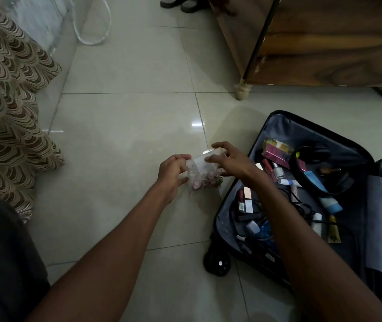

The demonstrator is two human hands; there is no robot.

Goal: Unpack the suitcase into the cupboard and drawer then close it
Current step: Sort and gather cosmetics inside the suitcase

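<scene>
A black suitcase (359, 156) lies open on the floor at the right, its near half full of cosmetics, tubes, small boxes and black cables. Just left of it, above the tiles, I hold a small clear plastic bag (202, 173) with several pink round pieces inside. My left hand (173, 170) pinches the bag's left edge. My right hand (228, 159) grips its top right edge with curled fingers. The wooden cupboard (324, 47) stands at the upper right on short turned legs.
A patterned brown bedcover (6, 112) hangs down at the left. Dark sandals (180, 2) sit on the floor at the top. A white cord (92, 31) loops near the wall. Pale glossy floor tiles (127, 135) spread between bed and cupboard.
</scene>
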